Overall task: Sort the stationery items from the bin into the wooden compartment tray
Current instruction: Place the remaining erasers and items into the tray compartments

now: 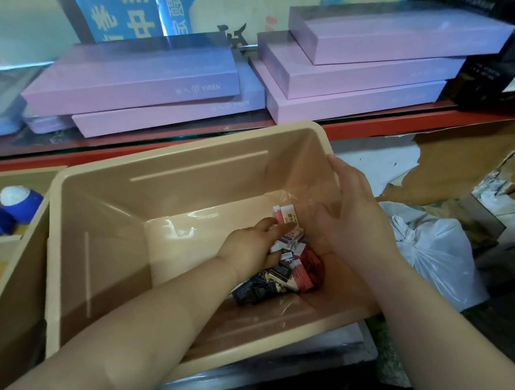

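Observation:
A beige plastic bin (pixel 104 205) fills the middle of the view, tipped toward its right corner. Several small boxed erasers (pixel 289 271), in red, white and dark wrappers, lie piled in that corner. My left hand (pixel 253 247) reaches down into the bin and lies on top of the pile, fingers curled around a few of the small boxes. My right hand (pixel 349 212) rests flat against the bin's right wall and rim, fingers straight. The wooden compartment tray (pixel 6 242) shows only at the left edge.
Blue and white round items (pixel 10 206) sit in a tray compartment at far left. Stacked pink flat boxes (pixel 138 81) line a shelf behind the bin. A white plastic bag (pixel 434 252) and torn cardboard (pixel 461 162) lie to the right.

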Tool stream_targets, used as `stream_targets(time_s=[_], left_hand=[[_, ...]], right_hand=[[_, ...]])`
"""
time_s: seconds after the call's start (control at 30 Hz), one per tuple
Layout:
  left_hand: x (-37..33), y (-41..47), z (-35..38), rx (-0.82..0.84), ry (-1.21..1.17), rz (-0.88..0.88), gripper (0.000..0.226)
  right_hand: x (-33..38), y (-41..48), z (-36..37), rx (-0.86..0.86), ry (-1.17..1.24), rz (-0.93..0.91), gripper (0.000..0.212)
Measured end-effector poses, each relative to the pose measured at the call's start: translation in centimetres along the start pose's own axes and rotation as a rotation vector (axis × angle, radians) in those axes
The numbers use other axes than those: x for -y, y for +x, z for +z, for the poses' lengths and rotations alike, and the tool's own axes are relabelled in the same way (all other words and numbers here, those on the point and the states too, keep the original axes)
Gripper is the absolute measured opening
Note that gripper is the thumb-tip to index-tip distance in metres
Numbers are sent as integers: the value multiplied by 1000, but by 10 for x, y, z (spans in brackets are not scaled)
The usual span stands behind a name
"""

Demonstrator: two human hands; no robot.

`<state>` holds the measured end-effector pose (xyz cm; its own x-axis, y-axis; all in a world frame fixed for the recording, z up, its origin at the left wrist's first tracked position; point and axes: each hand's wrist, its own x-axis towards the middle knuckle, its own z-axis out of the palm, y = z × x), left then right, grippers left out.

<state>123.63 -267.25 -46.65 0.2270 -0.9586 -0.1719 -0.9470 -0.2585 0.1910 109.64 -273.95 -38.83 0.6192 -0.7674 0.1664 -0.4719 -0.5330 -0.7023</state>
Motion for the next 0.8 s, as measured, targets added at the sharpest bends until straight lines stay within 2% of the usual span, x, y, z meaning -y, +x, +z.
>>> stream_targets(time_s=[0.17,0.33,0.5,0.67,0.8], left_hand=[[2,3,-1,20,-2,-11,51],[14,5,-1,-56,-232,-101,46],[19,2,-5,-229,-447,-188,31],[17,-2,-7,-231,-583,-270,22],[22,-2,-7,-239,-673,-366,22]], right_hand=[[0,1,0,0,7,-2,62],[-1,1,0,-6,39,-1,59],[-2,1,0,-21,49,-4,57],[-1,0,-1,-23,67,-7,56],[-1,1,0,-35,60,-14,56]])
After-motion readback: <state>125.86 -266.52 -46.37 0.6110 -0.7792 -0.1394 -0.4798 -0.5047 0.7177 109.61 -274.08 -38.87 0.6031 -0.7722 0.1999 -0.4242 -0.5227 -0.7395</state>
